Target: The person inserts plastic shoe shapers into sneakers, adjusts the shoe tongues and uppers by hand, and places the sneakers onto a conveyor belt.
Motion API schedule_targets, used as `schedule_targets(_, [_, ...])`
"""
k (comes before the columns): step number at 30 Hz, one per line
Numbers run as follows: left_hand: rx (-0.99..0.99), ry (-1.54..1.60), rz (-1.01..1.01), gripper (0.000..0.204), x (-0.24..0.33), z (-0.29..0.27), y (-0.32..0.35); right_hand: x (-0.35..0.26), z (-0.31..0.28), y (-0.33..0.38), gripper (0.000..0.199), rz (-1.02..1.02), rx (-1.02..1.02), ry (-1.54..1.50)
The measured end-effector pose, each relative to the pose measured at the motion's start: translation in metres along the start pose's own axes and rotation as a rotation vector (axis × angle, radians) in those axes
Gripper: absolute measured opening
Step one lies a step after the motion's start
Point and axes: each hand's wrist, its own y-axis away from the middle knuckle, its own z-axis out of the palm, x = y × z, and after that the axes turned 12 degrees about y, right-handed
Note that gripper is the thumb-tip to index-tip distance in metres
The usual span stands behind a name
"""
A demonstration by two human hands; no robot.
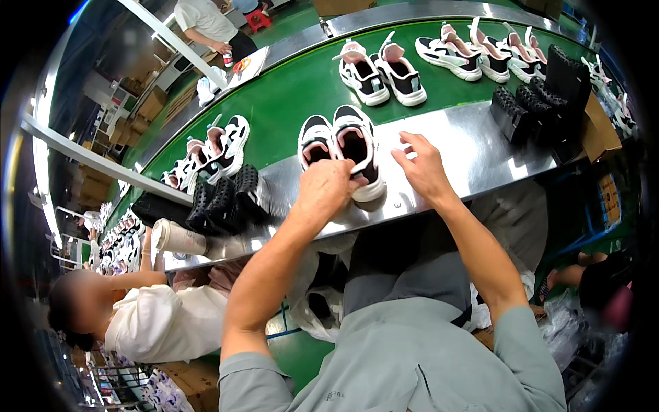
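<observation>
Touching two sneakers [372,156] is one left hand [325,185].

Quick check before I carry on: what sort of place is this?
Most likely a shoe factory's production line: a pair of sneakers is at the left hand, more similar pairs stand along a green conveyor belt, and a co-worker in white is alongside the line.

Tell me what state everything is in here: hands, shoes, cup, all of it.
Left hand: on the front shoes; grip partly hidden.
Right hand: open, apart from the shoes.
Front shoes: upright, side by side.
Middle pair on the green surface: upright, untouched.
White cup: contents not visible.
Red stool: occupied.
</observation>
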Motion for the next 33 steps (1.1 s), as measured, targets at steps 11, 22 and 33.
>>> schedule_targets(11, [0.099,-0.537,-0.106,0.046,-0.069,-0.038,-0.126,0.068,-0.053,0.029,0.040,-0.165,0.228,0.775])
schedule_targets(22, [0.084,0.203,0.126,0.068,-0.011,0.049,-0.281,0.074,-0.055,0.023,0.029,-0.128,0.242,0.663])
schedule_targets(33, [0.011,0.010,0.178,0.045,0.031,0.034,-0.239,0.073,-0.056,0.023,0.023,-0.138,0.341,0.561])
